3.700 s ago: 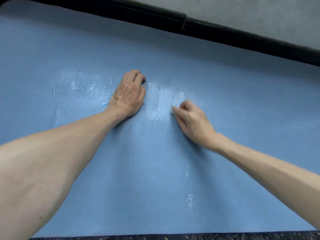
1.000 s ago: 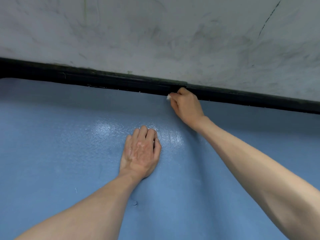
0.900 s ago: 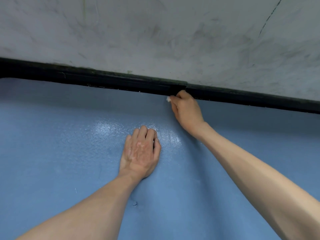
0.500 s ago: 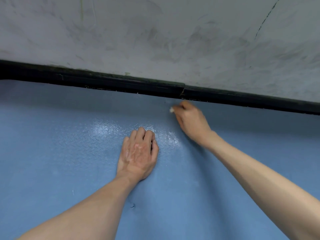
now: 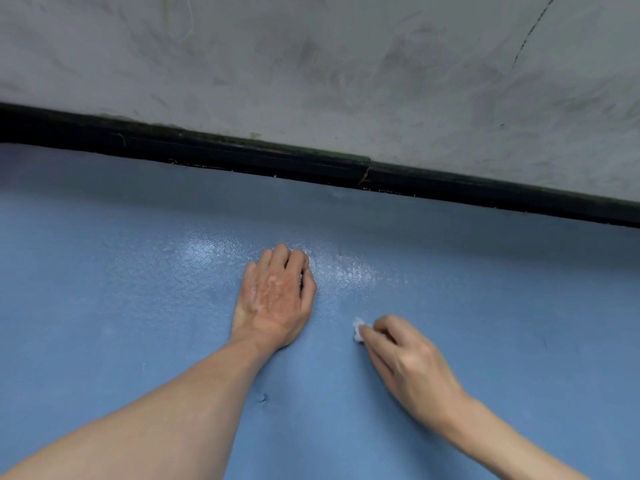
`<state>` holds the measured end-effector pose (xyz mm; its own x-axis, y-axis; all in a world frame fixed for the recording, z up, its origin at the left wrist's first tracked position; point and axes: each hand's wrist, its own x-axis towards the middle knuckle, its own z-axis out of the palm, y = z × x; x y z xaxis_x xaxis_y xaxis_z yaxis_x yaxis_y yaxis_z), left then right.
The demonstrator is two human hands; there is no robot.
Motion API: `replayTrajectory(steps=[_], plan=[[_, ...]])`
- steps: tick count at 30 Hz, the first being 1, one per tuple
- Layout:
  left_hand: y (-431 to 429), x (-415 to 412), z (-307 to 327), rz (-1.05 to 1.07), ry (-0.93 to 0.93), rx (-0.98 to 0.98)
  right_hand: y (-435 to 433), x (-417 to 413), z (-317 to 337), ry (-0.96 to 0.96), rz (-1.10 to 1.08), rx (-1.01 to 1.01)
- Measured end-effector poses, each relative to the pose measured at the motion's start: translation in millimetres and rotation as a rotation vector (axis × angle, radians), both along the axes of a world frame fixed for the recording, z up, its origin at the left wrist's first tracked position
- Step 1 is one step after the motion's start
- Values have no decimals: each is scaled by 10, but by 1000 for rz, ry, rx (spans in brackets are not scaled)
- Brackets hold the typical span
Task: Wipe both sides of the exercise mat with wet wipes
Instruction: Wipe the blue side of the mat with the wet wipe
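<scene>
The blue exercise mat (image 5: 121, 306) fills the lower part of the view, lying flat up to a black skirting strip. My left hand (image 5: 275, 296) lies palm down on the mat near the middle, fingers together and slightly curled, with a wet sheen just beyond its fingertips. My right hand (image 5: 408, 362) is to its right and nearer to me, pinching a small white wet wipe (image 5: 358, 329) pressed onto the mat. Only a corner of the wipe shows past the fingertips.
A black skirting strip (image 5: 242, 157) runs along the mat's far edge, with a scuffed grey wall (image 5: 311, 64) above it. A small dent (image 5: 262, 398) marks the mat beside my left forearm.
My right hand has drawn the wipe from the mat's far edge at the skirting back toward me, past my left hand. My left hand has stayed pressed in place.
</scene>
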<state>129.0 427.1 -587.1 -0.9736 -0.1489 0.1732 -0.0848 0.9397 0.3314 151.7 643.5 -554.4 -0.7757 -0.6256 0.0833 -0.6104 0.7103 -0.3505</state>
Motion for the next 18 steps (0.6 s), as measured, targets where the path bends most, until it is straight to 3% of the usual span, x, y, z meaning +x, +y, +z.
replayTrajectory(steps=[4, 11, 15, 18], plan=[[8, 2, 3, 0, -10, 3, -183, -625, -28, 80, 22, 28], [4, 13, 1, -6, -1, 29, -686, -1898, -79, 140, -206, 60], [-3, 8, 3, -5, -3, 17, -605, -1477, -114, 117, -261, 2], [-4, 15, 7, -1, -10, 4, -317, -597, -76, 115, -145, -33]])
